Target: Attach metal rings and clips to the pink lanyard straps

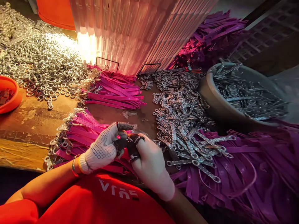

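My left hand (pixel 102 147), in a white dotted knit glove with dark fingertips, meets my right hand (pixel 150 165) close in front of my body. A pale smooth glove with black finger wraps covers my right hand. The fingers of both hands are pinched together; whatever lies between them is too small and hidden to name. Beneath and left of my left hand lies a bundle of pink straps (pixel 81 133), with metal rings at their left ends. Farther back rests another bundle of pink straps (pixel 116 91). Right of my hands spreads a pile of twisted metal chain pieces (pixel 182 124).
Metal rings (pixel 51 62) are heaped at the back left, near an orange bowl (pixel 17 96). A ribbed translucent panel (pixel 130 31) stands behind. On the right are a grey bucket (pixel 210 84) of metal pieces and loose purple straps (pixel 261 168).
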### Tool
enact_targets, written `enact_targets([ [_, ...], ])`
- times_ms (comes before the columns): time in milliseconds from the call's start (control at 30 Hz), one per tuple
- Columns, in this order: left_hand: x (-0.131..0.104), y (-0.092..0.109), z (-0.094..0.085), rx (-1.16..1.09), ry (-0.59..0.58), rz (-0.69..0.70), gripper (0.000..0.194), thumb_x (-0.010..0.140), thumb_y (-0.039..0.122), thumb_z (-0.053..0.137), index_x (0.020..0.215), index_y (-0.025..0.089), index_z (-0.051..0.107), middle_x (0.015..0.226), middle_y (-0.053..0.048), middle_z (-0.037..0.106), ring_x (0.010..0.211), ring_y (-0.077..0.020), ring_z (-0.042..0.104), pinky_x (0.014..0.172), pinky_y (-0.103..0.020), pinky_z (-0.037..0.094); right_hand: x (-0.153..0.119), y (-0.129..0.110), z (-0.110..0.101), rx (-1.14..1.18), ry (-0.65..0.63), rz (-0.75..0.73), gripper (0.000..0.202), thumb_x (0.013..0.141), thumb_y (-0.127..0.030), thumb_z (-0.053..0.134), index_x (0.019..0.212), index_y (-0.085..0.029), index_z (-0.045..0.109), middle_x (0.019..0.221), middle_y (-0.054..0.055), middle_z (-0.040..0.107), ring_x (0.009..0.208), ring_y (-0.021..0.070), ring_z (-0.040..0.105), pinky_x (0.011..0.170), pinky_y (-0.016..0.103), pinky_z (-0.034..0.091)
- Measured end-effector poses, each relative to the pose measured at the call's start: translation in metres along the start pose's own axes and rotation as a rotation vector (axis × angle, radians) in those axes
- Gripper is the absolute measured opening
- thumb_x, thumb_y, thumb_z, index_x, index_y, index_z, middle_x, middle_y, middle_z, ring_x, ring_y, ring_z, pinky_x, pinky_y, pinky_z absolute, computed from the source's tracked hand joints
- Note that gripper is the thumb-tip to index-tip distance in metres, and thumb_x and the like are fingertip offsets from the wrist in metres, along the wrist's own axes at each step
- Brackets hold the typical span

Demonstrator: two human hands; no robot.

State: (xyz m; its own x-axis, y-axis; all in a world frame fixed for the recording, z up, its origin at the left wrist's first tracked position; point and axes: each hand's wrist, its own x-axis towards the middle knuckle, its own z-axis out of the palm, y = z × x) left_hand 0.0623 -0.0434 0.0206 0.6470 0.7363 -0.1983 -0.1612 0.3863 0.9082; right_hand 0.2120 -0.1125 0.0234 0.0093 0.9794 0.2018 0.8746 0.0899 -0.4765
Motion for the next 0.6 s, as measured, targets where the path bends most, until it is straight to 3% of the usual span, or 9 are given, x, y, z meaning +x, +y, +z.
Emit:
enact_targets([
  [100,0.009,0.0,0.002,-0.048,0.053,-0.043,0.031,0.086,0.029,0.067,0.113,0.017,0.059,0.069,0.004,0.056,0.044,-0.0031,0.04,0.041,-0.015,0.031,0.007,0.005,0.0,-0.066,-0.007,-0.066,0.022,0.083,-0.025,0.049,0.062,-0.021,0.054,0.058,0.003,0.058,0.052,0.0146,0.046,0.053,0.028,0.028],
  [267,0.031,-0.003,0.005,0.0,0.07,-0.099,0.022,0.087,0.023,0.055,0.109,0.017,0.055,0.054,0.008,0.046,0.037,-0.0054,0.035,0.036,-0.016,0.03,0.015,0.022,-0.007,-0.284,-0.103,-0.128,0.009,0.073,-0.019,0.052,0.065,-0.02,0.057,0.056,0.003,0.06,0.05,0.014,0.046,0.053,0.03,0.021],
  [333,0.052,0.002,0.004,0.276,-0.016,-0.058,0.023,0.089,0.017,0.046,0.11,0.016,0.056,0.053,0.007,0.047,0.039,-0.0078,0.041,0.04,-0.018,0.037,0.017,0.034,-0.007,-0.343,-0.063,-0.101,0.011,0.075,-0.018,0.051,0.067,-0.019,0.058,0.058,0.005,0.061,0.051,0.0149,0.048,0.054,0.031,0.02],
  [433,0.105,0.014,-0.001,1.053,-0.129,0.165,0.029,0.088,0.011,0.041,0.103,0.012,0.066,0.077,-0.002,0.064,0.067,-0.0127,0.061,0.062,-0.023,0.049,0.016,0.054,-0.004,-0.308,0.048,0.009,0.024,0.083,-0.021,0.045,0.062,-0.02,0.055,0.054,0.006,0.06,0.048,0.0155,0.048,0.052,0.031,0.021],
  [500,0.149,0.021,-0.003,1.302,-0.073,0.261,0.032,0.088,0.01,0.042,0.107,0.008,0.068,0.109,-0.009,0.065,0.103,-0.0237,0.061,0.088,-0.032,0.047,0.014,0.063,-0.001,-0.236,0.089,0.089,0.023,0.084,-0.021,0.044,0.065,-0.02,0.058,0.054,0.006,0.06,0.048,0.0164,0.05,0.051,0.03,0.024],
  [600,0.204,0.021,-0.001,1.5,-0.028,0.246,0.031,0.084,0.003,0.051,0.109,0.002,0.067,0.121,-0.022,0.061,0.12,-0.034,0.053,0.099,-0.045,0.041,0.012,0.067,0.002,-0.09,0.069,0.164,0.021,0.084,-0.018,0.043,0.084,-0.018,0.065,0.06,0.004,0.064,0.052,0.0182,0.054,0.052,0.028,0.032],
])
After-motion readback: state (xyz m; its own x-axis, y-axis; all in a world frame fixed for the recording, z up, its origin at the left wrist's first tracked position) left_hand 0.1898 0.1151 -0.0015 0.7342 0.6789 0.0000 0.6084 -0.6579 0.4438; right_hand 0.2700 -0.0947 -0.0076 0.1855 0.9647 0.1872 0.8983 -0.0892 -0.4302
